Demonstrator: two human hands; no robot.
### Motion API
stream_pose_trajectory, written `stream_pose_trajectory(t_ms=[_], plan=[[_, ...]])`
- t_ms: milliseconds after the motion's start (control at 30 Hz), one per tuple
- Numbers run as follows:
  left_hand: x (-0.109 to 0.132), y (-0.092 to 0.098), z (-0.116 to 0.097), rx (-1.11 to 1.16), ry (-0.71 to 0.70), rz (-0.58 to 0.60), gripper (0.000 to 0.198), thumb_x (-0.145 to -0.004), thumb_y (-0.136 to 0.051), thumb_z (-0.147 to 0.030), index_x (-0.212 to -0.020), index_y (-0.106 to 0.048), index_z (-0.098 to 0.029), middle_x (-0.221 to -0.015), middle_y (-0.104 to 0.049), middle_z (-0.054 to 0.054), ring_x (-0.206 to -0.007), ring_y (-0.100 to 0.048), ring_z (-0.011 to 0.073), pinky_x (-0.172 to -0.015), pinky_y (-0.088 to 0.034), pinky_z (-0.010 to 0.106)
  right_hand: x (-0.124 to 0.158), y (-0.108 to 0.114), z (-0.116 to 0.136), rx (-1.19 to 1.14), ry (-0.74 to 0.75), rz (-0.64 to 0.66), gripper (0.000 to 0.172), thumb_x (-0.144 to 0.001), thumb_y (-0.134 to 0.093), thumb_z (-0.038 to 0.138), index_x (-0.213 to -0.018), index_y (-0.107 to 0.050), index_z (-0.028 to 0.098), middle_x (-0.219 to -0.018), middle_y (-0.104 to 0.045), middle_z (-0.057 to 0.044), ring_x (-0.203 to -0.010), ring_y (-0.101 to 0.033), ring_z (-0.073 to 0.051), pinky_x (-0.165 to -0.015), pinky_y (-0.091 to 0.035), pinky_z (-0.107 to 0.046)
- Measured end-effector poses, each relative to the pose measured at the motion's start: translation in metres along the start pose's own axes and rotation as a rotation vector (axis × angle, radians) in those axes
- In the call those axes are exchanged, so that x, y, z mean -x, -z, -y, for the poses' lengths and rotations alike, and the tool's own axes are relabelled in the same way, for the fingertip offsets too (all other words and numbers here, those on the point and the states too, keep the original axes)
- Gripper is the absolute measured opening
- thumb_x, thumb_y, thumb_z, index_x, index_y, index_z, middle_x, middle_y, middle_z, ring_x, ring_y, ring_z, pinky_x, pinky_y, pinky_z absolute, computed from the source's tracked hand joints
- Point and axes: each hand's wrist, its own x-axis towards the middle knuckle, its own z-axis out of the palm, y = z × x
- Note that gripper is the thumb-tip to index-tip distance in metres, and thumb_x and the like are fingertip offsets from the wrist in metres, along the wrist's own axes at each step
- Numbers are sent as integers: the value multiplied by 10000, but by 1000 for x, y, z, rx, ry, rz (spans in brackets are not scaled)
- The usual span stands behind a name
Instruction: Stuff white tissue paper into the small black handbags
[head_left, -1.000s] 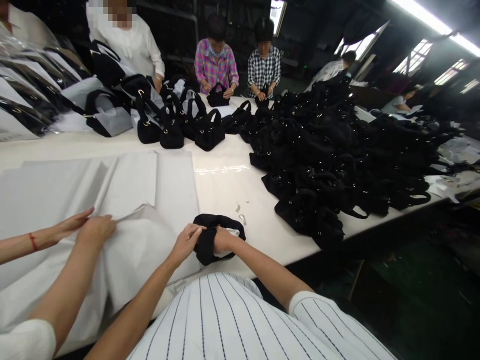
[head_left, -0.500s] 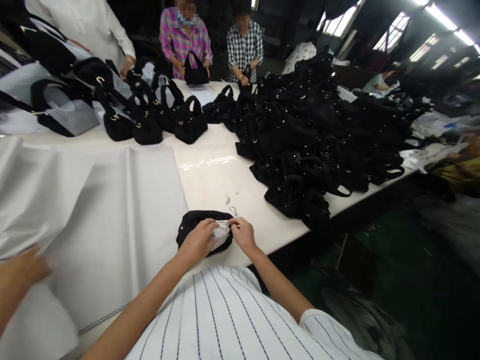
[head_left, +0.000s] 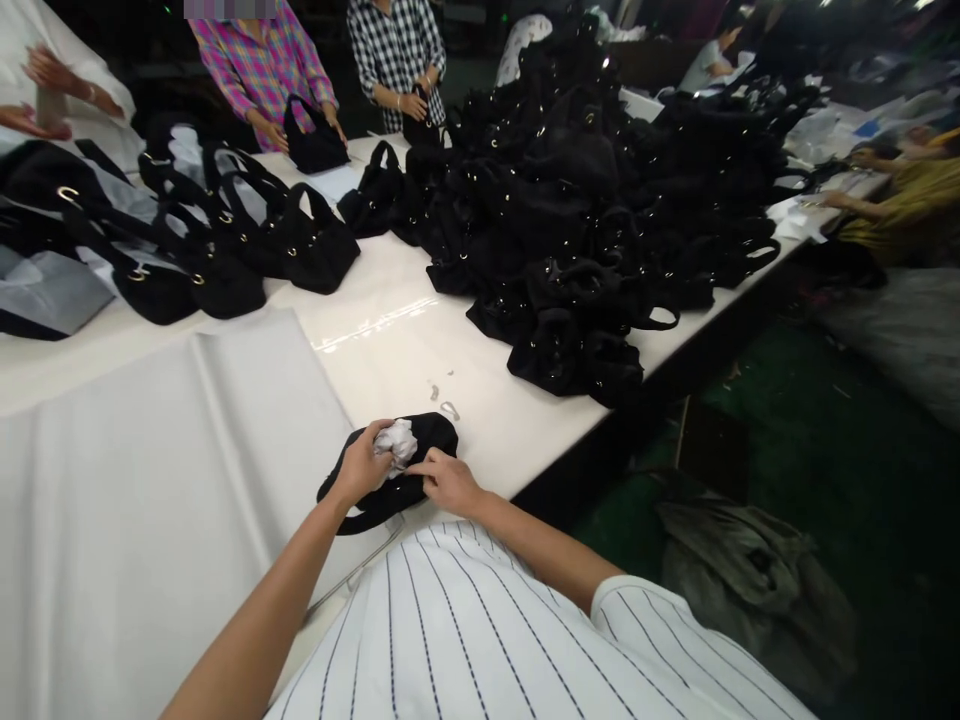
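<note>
A small black bag [head_left: 436,433] lies at the near edge of the white table, its opening facing up. Crumpled white paper [head_left: 397,443] shows in the opening. My left hand [head_left: 361,468] is closed on the paper at the bag's left side. On the right, my right hand [head_left: 448,482] touches the paper's lower edge with an extended index finger, the other fingers curled; whether it grips anything is hidden. One bag handle [head_left: 367,522] hangs toward my striped shirt.
White sheets [head_left: 150,480] cover the table at left. A large heap of black bags [head_left: 570,200] fills the right, with more bags [head_left: 319,240] at back left. Several people stand or sit around the table. Small scraps [head_left: 448,410] lie beyond my bag.
The view has shifted right. The bag has turned, its handle now showing near me, and the paper bulges out more. Another person's hand at far left has left the view.
</note>
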Motion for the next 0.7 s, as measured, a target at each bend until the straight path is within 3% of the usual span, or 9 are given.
stream_pose_trajectory(t_ms=[67,200,367,467,567,700], plan=[[3,-1,5,67,5,5,552,-657,-483,-158,-1203,-538,-215,-1076,-664,37,-938,-619,207,-874,-480,344,-3,3,3,128,97,127,438,-831,-470,130,-1171,-622,361,-992,-579,-8,-821,-602,-151,-693,-481,-261],[14,-4,3,72,-6,-16,534,-650,-471,-152,-1174,-555,-215,-1095,-659,38,-952,-616,208,-882,-475,338,-18,3,18,348,111,383,436,-760,-597,210,-1183,-627,309,-1006,-639,-84,-790,-643,-237,-656,-509,-355],[20,2,1,74,9,-80,473,-680,-482,-138,-1143,-541,-212,-1050,-671,26,-922,-630,193,-851,-484,309,-36,12,33,455,91,505,216,-673,-657,187,-881,-706,159,-838,-691,-121,-799,-659,-282,-673,-513,-375],[21,7,2,-23,1,-107,470,-698,-470,-99,-1151,-525,-209,-1032,-668,30,-906,-630,189,-833,-494,305,-35,27,26,449,130,442,194,-667,-627,178,-854,-682,168,-841,-688,-102,-774,-654,-266,-659,-497,-356],[23,10,-3,-243,-110,-120,474,-707,-428,-42,-1134,-548,-210,-1143,-626,51,-1018,-586,204,-865,-482,310,-25,42,13,320,191,265,243,-695,-556,167,-920,-639,212,-895,-663,-54,-739,-627,-216,-605,-460,-300],[23,12,-17,-530,-255,31,353,-719,-439,-36,-952,-636,-212,-1040,-629,61,-1002,-541,232,-729,-475,294,-8,53,3,48,181,-23,193,-672,-487,94,-802,-572,208,-805,-581,-3,-699,-552,-146,-612,-423,-238]])
